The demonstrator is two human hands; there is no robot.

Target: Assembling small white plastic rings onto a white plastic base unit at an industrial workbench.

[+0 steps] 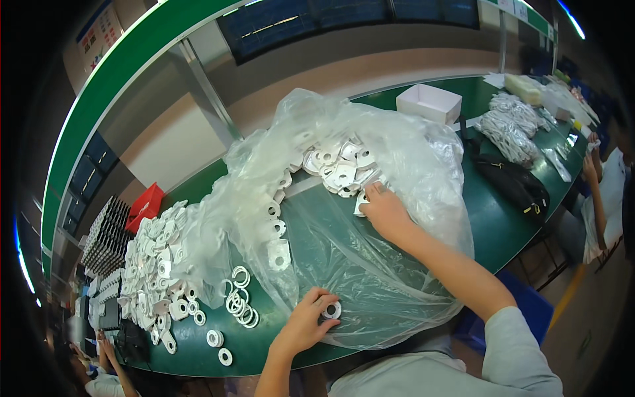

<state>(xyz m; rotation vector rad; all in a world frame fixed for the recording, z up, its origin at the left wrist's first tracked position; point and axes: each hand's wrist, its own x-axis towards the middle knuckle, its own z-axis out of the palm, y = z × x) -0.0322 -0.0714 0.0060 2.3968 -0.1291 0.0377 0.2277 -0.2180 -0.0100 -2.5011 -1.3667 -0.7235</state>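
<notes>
My left hand (303,325) is near the front edge of the green table, its thumb and fingers curled round a small white ring (337,308) on the clear plastic. Farther off, my right hand (387,210) reaches into the opening of a large clear plastic bag (423,159). Its fingertips close on a white plate with a hole (360,204), at the edge of a heap of similar white parts (340,173). Several more such plates (278,255) lie along the bag's left side. The fingers of my right hand partly cover the plate.
Left on the green table (264,344) are loose white rings (241,304), a big pile of white parts (153,264), a red bin (145,206) and stacked dark trays (106,238). A white box (428,104), bundled white cords (509,126) and a black bag (510,185) lie right. Other people sit at both ends.
</notes>
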